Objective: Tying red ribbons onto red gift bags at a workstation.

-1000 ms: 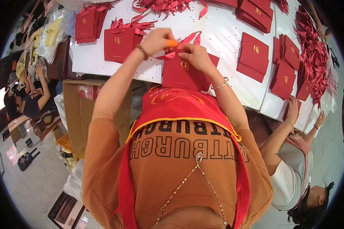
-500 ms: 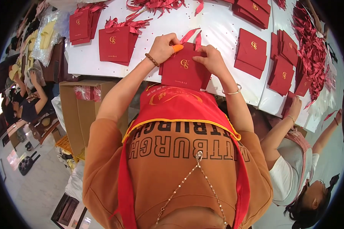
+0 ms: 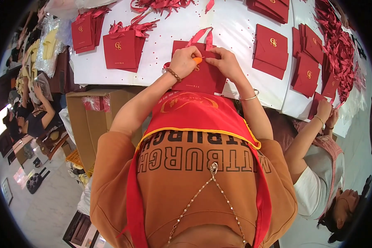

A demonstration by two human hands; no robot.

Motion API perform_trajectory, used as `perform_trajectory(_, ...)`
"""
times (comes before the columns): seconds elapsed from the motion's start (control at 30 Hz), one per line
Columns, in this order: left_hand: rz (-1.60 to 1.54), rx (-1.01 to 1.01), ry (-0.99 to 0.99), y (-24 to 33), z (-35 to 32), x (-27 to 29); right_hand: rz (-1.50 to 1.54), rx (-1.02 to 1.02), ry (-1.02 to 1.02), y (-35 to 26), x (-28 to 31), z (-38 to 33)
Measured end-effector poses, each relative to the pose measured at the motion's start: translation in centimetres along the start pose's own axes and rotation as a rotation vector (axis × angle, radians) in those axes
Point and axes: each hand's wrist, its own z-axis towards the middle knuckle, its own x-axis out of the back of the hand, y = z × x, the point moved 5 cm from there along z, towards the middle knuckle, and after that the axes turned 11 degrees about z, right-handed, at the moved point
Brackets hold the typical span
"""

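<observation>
A dark red paper gift bag (image 3: 202, 78) lies flat on the white table (image 3: 235, 29) just in front of me. My left hand (image 3: 185, 61) and my right hand (image 3: 226, 63) both pinch its upper edge, where a red ribbon handle (image 3: 200, 36) loops up onto the table. The left thumb has an orange nail and the wrist wears a bead bracelet. A thin bangle circles my right wrist. My orange top and red apron fill the lower half of the view.
A finished bag with ribbon (image 3: 122, 49) and a stack of flat bags (image 3: 83, 33) lie at left. More flat bags (image 3: 273, 49) and loose ribbons (image 3: 339, 45) are at right. A cardboard box (image 3: 87, 120) stands below the table's left. Another person's hand (image 3: 324, 111) works at right.
The bag has slid down toward me and the view has dipped. Both hands moved from the ribbon above the bag to pinching the bag's top edge close together.
</observation>
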Motion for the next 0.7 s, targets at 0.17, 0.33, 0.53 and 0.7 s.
perform_trajectory(0.17, -0.011, 0.010, 0.064, 1.0, 0.0, 0.1, 0.073, 0.006, 0.002, 0.3, -0.1, 0.0)
perform_trajectory(0.33, 0.045, 0.000, 0.040, 1.1, 0.2, 0.0, 0.113, -0.019, -0.001, 0.8, -0.1, 0.0)
perform_trajectory(0.53, 0.160, -0.095, 0.012, 1.0, 0.8, -0.2, 0.178, -0.066, -0.002, 1.2, -0.2, 0.1)
perform_trajectory(0.7, 0.246, -0.185, 0.058, 0.3, 1.1, 0.0, 0.194, -0.044, 0.011, 1.3, -0.1, -0.2)
